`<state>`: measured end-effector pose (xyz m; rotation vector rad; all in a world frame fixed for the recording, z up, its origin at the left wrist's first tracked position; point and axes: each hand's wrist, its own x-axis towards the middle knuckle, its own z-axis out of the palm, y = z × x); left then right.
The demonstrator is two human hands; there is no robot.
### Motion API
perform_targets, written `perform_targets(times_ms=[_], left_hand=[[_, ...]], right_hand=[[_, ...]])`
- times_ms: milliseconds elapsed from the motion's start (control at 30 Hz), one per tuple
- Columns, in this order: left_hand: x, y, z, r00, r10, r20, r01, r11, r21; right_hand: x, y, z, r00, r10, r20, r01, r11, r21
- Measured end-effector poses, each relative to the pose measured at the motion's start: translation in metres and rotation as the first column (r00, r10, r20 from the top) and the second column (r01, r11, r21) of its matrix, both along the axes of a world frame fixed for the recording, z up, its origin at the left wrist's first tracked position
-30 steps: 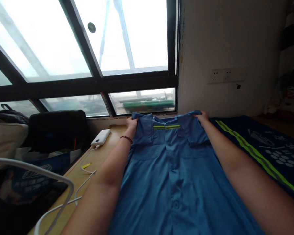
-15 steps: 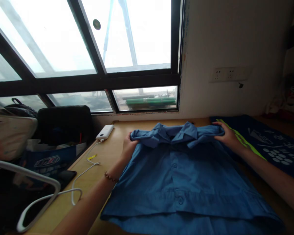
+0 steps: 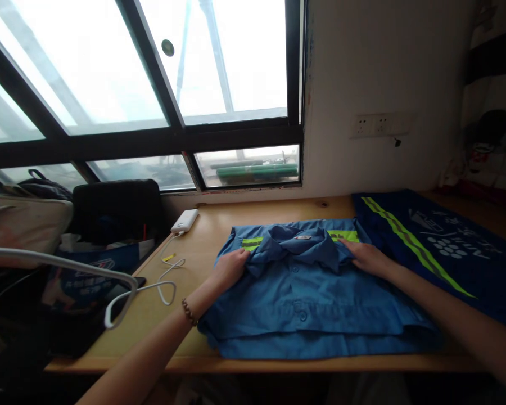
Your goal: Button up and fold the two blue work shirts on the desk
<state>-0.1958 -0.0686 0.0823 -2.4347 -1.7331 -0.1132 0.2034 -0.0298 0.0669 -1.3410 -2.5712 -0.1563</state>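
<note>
A blue work shirt lies on the wooden table in front of me, its buttoned front and collar facing up. Behind the collar, part of its back with yellow-green reflective strips shows. My left hand, below a beaded bracelet, pinches the cloth at the left of the collar. On the opposite side, my right hand grips the fabric near the right shoulder; some of its fingertips are hidden by the cloth.
A dark blue garment with a reflective stripe and white print lies to the right. At the left are a white power bank and its cable. The table ends in front of me; a window and wall stand behind.
Both hands have come lower and nearer to each other with the shirt's shoulders. The shirt now lies flatter on the table, and the reflective strips behind the collar have come into view.
</note>
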Motion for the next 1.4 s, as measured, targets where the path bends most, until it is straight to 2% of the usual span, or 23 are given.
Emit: perform_targets(times_ms=[100,167,200,267,333,433,500,567,633,700,833,933,1000,1100,1133,1200,1267,1300,1400], left_hand=[[-0.01,-0.02,0.022,0.999,0.003,0.032,-0.009,0.982,0.187],[-0.023,-0.043,0.024,0.998,-0.034,0.052,0.019,0.965,0.261],[-0.03,-0.055,0.02,0.997,-0.059,0.059,0.042,0.965,0.258],[-0.042,-0.078,0.002,0.993,-0.093,0.079,0.075,0.977,0.197],[-0.053,-0.096,-0.025,0.985,-0.109,0.134,0.092,0.988,0.124],[-0.065,-0.111,-0.062,0.958,-0.1,0.269,0.093,0.995,0.037],[-0.069,-0.116,-0.074,0.942,-0.061,0.331,0.064,0.998,0.004],[-0.069,-0.119,-0.078,0.932,0.029,0.36,-0.04,0.999,0.024],[-0.068,-0.123,-0.077,0.91,0.147,0.386,-0.183,0.982,0.056],[-0.066,-0.126,-0.074,0.874,0.228,0.429,-0.27,0.962,0.039],[-0.066,-0.13,-0.073,0.843,0.258,0.472,-0.27,0.962,-0.044],[-0.068,-0.128,-0.073,0.888,0.226,0.401,-0.227,0.973,-0.044],[-0.066,-0.129,-0.068,0.922,0.208,0.325,-0.218,0.976,-0.008],[-0.049,-0.14,-0.05,0.951,0.188,0.246,-0.224,0.966,0.127],[-0.038,-0.146,-0.042,0.957,0.143,0.251,-0.186,0.97,0.158],[-0.009,-0.159,-0.029,0.951,-0.028,0.307,-0.017,0.99,0.142],[0.026,-0.168,-0.022,0.911,-0.16,0.379,0.144,0.987,0.07],[0.044,-0.169,-0.021,0.895,-0.18,0.408,0.182,0.983,0.036],[0.086,-0.157,-0.025,0.85,-0.131,0.511,0.166,0.986,-0.024]], right_hand=[[0.01,-0.019,0.036,0.999,0.031,-0.04,-0.033,0.999,-0.038],[0.017,-0.049,0.048,0.999,0.006,-0.044,-0.006,1.0,0.007],[0.019,-0.067,0.046,0.999,0.005,-0.036,-0.004,1.0,0.024],[0.021,-0.1,0.029,1.0,0.02,-0.006,-0.02,0.999,0.029],[0.022,-0.125,-0.001,0.999,0.033,0.022,-0.034,0.999,0.034],[0.03,-0.141,-0.042,0.999,-0.014,0.029,0.012,0.998,0.065],[0.042,-0.141,-0.057,0.999,-0.038,0.038,0.035,0.996,0.085],[0.057,-0.138,-0.065,0.997,-0.058,0.056,0.051,0.992,0.113],[0.073,-0.135,-0.069,0.992,-0.115,0.059,0.106,0.983,0.149],[0.087,-0.132,-0.073,0.983,-0.18,0.034,0.173,0.973,0.149],[0.105,-0.127,-0.077,0.971,-0.229,-0.071,0.234,0.969,0.078],[0.117,-0.123,-0.074,0.957,-0.26,-0.132,0.264,0.964,0.013],[0.122,-0.124,-0.071,0.957,-0.254,-0.137,0.25,0.967,-0.046],[0.116,-0.137,-0.059,0.966,-0.232,-0.114,0.227,0.972,-0.059],[0.108,-0.144,-0.052,0.964,-0.237,-0.122,0.233,0.971,-0.044],[0.082,-0.156,-0.035,0.949,-0.25,-0.191,0.244,0.968,-0.051],[0.047,-0.162,-0.018,0.914,-0.255,-0.315,0.202,0.961,-0.191],[0.028,-0.161,-0.011,0.871,-0.308,-0.382,0.206,0.936,-0.286],[-0.02,-0.144,-0.003,0.728,-0.481,-0.489,0.178,0.821,-0.542]])
